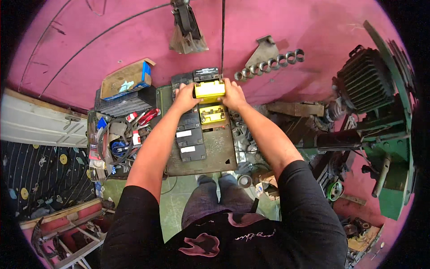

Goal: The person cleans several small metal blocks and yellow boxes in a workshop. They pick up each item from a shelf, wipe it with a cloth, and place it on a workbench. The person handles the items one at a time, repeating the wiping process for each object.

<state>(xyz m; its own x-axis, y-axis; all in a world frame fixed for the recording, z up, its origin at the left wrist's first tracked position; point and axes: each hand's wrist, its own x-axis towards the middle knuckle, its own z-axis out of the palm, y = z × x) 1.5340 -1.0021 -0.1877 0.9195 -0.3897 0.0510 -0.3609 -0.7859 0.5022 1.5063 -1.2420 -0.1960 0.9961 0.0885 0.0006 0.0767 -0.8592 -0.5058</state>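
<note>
The head view shows two yellow batteries: a first yellow battery [209, 93] at the far end of the surface [217, 154], the fingers of the left hand [186, 97] and right hand [234, 95] partly curled and gripping its opposite ends, and a second yellow battery [212, 114] just nearer. At least five black batteries [193, 153] crowd left and behind, the left arm partly covering them. One open box [145, 74] sits farther left.

White script [255, 236] crosses the black shirt [233, 254]; labels [184, 134] on dark batteries [192, 155] are too small to read.
</note>
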